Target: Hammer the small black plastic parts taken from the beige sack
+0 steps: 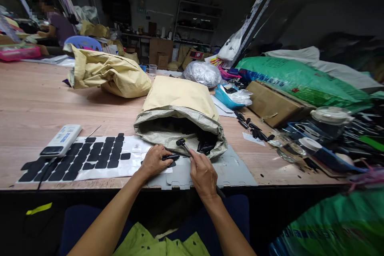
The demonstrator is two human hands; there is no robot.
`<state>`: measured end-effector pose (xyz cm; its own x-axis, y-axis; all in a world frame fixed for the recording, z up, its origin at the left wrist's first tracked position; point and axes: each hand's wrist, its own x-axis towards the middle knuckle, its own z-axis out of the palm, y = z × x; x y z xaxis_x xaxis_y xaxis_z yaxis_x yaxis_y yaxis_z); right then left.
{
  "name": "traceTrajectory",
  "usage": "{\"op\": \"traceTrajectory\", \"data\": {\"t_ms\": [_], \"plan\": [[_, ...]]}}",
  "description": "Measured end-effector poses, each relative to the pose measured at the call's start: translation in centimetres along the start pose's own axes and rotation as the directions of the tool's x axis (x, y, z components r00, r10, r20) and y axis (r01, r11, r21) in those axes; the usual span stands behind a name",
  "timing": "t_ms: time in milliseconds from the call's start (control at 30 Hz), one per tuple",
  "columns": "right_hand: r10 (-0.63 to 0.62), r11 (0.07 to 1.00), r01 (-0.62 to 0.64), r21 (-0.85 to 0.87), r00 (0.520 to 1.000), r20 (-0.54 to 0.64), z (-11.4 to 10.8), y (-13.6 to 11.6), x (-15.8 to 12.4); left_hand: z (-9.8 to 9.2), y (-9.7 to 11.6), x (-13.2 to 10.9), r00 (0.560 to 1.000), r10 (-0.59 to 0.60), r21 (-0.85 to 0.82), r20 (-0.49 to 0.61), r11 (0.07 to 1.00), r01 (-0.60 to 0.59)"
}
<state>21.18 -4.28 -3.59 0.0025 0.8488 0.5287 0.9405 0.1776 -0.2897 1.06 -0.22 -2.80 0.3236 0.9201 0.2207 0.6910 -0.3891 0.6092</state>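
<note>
My left hand (154, 161) holds a slim black piece (174, 157); my right hand (204, 173) grips a metal-shafted hammer (181, 142) before a creased, papery sack (181, 94).

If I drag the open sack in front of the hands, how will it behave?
The open sack will probably flex and crumple, since its rim is creased and sagging. Its load may shift, as black pieces lie loose near its mouth. Some could spill if it tips forward, because it lies flat with its mouth gaping.
</note>
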Motion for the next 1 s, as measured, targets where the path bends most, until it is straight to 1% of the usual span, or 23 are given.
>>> {"op": "traceTrajectory", "data": {"t_ms": [100, 233, 300, 367, 433, 467, 533, 567, 600, 633, 667, 700, 733, 767, 800, 867, 933, 1000], "plan": [[-0.015, 0.992, 0.016, -0.127, 1.0, 0.013, 0.9, 0.0, 0.1, 0.1, -0.3, 0.0, 1.0, 0.009, -0.018, -0.005, 1.0, -0.009], [-0.013, 0.984, 0.014, -0.176, 1.0, 0.009, 1.2, -0.2, -0.2, -0.3, -0.3, 0.1, 1.0, 0.015, -0.06, -0.009, 0.998, -0.015], [-0.004, 0.983, 0.007, -0.184, 1.0, 0.014, 1.1, -0.3, -0.3, -0.9, 0.6, -0.4, 1.0, 0.018, -0.169, 0.0, 0.986, -0.018], [0.001, 0.981, 0.003, -0.192, 1.0, 0.023, 1.0, -0.3, -0.2, -1.5, 2.1, -1.7, 0.998, 0.05, -0.322, 0.025, 0.946, -0.039], [0.002, 0.981, 0.003, -0.196, 1.0, 0.026, 1.0, -0.3, -0.2, -1.7, 3.9, -3.9, 0.988, 0.122, -0.441, 0.097, 0.895, -0.067], [0.0, 0.98, 0.005, -0.197, 1.0, 0.025, 1.1, -0.2, -0.2, -1.4, 4.7, -5.1, 0.973, 0.169, -0.475, 0.155, 0.877, -0.077], [-0.004, 0.981, 0.008, -0.195, 1.0, 0.019, 1.1, -0.2, -0.2, -0.3, 5.5, -7.7, 0.929, 0.226, -0.49, 0.294, 0.87, -0.057], [-0.006, 0.981, 0.009, -0.194, 1.0, 0.016, 1.1, -0.2, -0.2, 0.7, 5.4, -8.8, 0.909, 0.213, -0.473, 0.359, 0.881, -0.02], [-0.009, 0.981, 0.011, -0.193, 1.0, 0.013, 1.1, -0.2, -0.3, 1.8, 4.9, -9.9, 0.894, 0.158, -0.44, 0.419, 0.897, 0.047], [-0.011, 0.981, 0.012, -0.192, 1.0, 0.011, 1.1, -0.2, -0.3, 3.1, 4.1, -10.7, 0.883, 0.061, -0.39, 0.465, 0.91, 0.143], [-0.012, 0.981, 0.014, -0.192, 1.0, 0.01, 1.2, -0.2, -0.3, 4.4, 2.9, -11.5, 0.86, -0.07, -0.336, 0.506, 0.902, 0.271], [-0.014, 0.981, 0.016, -0.193, 1.0, 0.01, 1.2, -0.2, -0.3, 5.6, 1.5, -12.1, 0.812, -0.216, -0.271, 0.542, 0.869, 0.413], [-0.015, 0.981, 0.017, -0.194, 1.0, 0.011, 1.2, -0.2, -0.3, 6.7, 0.1, -12.6, 0.765, -0.35, -0.207, 0.541, 0.826, 0.524], [-0.016, 0.981, 0.018, -0.195, 1.0, 0.011, 1.2, -0.2, -0.3, 7.6, -1.3, -13.0, 0.731, -0.439, -0.167, 0.522, 0.788, 0.593], [-0.017, 0.981, 0.019, -0.195, 1.0, 0.011, 1.2, -0.2, -0.3, 8.3, -2.6, -13.4, 0.714, -0.488, -0.153, 0.502, 0.763, 0.629], [-0.02, 0.981, 0.021, -0.193, 1.0, 0.008, 1.2, -0.2, -0.4, 9.1, -4.6, -14.0, 0.708, -0.542, -0.163, 0.453, 0.73, 0.664], [-0.023, 0.982, 0.023, -0.188, 1.0, 0.002, 1.2, -0.1, -0.4, 9.4, -5.7, -14.4, 0.688, -0.573, -0.175, 0.445, 0.698, 0.695], [-0.026, 0.982, 0.025, -0.185, 1.0, -0.002, 1.2, -0.1, -0.4, 9.5, -5.9, -14.7, 0.657, -0.579, -0.16, 0.483, 0.679, 0.716]]}}
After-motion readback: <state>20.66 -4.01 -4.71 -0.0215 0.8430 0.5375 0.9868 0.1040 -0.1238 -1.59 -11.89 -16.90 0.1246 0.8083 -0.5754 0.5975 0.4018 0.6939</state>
